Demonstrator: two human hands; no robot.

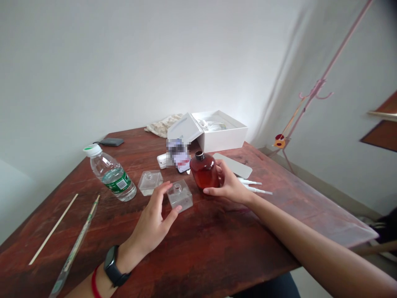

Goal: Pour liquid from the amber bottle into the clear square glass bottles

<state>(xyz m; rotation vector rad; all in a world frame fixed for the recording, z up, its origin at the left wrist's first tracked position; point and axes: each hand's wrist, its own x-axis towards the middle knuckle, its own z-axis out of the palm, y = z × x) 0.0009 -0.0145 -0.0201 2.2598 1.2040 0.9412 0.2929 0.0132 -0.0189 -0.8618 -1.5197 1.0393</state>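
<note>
My right hand [228, 182] is wrapped round the right side of an uncapped amber bottle [204, 171], which stands nearly upright with reddish-brown liquid showing inside. My left hand [156, 219] is at a small clear square bottle [185, 195] with a short round neck; its thumb touches the front edge and its fingers the back left corner. Just left of that bottle lies a flat clear piece [150, 182] with a round raised part. White droppers [256, 188] with thin tips lie partly hidden behind my right hand.
A water bottle [116, 178], a thin wooden stick [54, 227] and a wrapped chopstick [77, 244] are on the left. Farther back are a phone [181, 161], a white earbud case [161, 160], an opened white box [223, 138], a cloth [163, 125] and a grey flat device [237, 166].
</note>
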